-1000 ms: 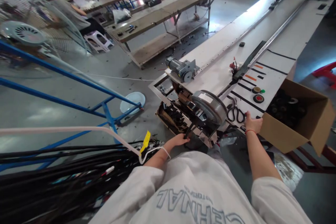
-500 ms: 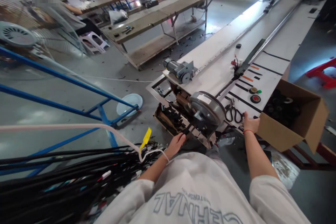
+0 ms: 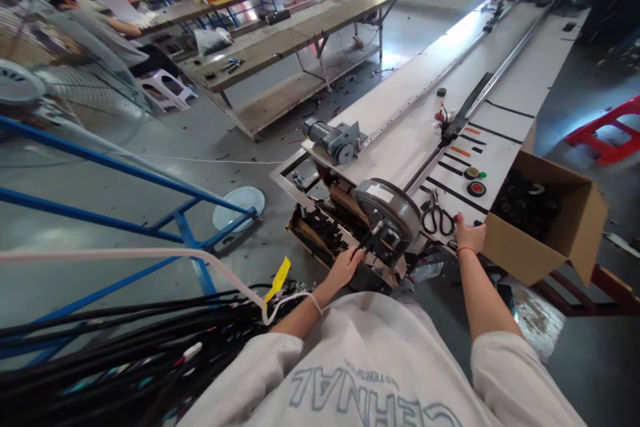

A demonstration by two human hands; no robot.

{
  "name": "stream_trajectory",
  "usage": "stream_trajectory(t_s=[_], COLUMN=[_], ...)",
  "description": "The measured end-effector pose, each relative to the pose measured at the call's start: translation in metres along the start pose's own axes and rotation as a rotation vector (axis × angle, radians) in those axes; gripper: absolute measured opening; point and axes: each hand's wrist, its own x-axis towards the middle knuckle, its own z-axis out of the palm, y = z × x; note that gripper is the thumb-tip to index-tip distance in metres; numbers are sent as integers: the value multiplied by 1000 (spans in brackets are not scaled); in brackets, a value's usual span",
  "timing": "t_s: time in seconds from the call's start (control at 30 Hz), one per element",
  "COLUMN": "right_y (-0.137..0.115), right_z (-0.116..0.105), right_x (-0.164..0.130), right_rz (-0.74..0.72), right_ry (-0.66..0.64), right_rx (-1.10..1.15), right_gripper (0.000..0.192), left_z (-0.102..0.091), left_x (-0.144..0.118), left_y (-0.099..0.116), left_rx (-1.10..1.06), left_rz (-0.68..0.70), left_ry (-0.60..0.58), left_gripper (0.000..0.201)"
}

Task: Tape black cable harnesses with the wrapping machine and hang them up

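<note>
The left hand (image 3: 345,268) clamped a slim dark handle (image 3: 369,238). The right hand (image 3: 471,236), fingers unclear, touched the smooth white tabletop (image 3: 393,150) edge.

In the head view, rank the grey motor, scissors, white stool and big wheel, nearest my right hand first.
1. Scissors: left of your right hand, on the table.
2. Big wheel: farther left, at the table's end.
3. Grey motor: on the table's left corner.
4. White stool: far left, on the floor.

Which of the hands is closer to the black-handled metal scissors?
Right. The right hand is just right of the black-handled metal scissors; the left hand is farther away, left of them.
</note>
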Motion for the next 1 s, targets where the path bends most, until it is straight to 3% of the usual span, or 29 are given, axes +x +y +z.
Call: stream_trajectory(t_s=[0.2,0.33,0.43,0.57,0.83,0.9,1.0], right_y=[-2,-3,-4,-5,-5,-13,-45], right_z=[-3,-5,-6,-6,-13,-16,-17], right_x=[-3,-4,-4,-4,-7,-8,-13], right_rz=[6,0,9,5,1,-77,-352], right_ry=[4,-16,-26,-19,-39,15,47], right_rx=[30,17,9,19,25,15,96], right_gripper=[75,75,73,74,76,81,74], left_z=[-1,-23,-36,-32,-13,-12,-9], left_x=[6,-8,-28,-42,-16,-9,5], left_y=[-19,-27,-30,-23,-5,-3,1], left_rx=[-124,107,198,165,11,-33,-175], left_rz=[-107,-89,-87,-79,-80,-77,-81], left_ry=[-110,-280,-233,-155,-50,-39,-33], left_gripper=[61,57,52,50,51,54,53])
